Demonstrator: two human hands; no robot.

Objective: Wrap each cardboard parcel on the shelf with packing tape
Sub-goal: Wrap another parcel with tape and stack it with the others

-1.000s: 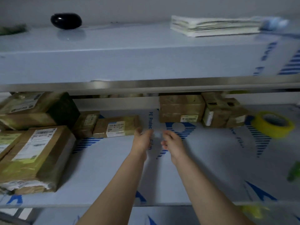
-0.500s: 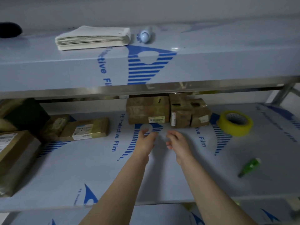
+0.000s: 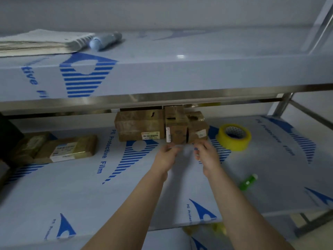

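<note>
While both bare forearms reach forward over the film-covered middle shelf (image 3: 270, 177), the wide brown cardboard parcel (image 3: 139, 125) lies at the back of it, its long axis running left to right and its white label facing the front. Touching its right end stands a narrower brown cardboard parcel (image 3: 175, 131), taller than it is wide, and a third, squat cardboard parcel (image 3: 197, 127) presses against that one. Just right of them the yellow roll of packing tape (image 3: 234, 137) lies flat, its hole pointing up. The left hand (image 3: 166, 156) and right hand (image 3: 207, 154) hover close together just in front of the narrower parcel, backs toward the camera, fingers curled toward each other; blur hides whether they pinch anything. Farther left a flat labelled cardboard parcel (image 3: 73, 147) lies lengthwise along the shelf, and a small green bottle (image 3: 248, 181) lies on its side near the right forearm.
</note>
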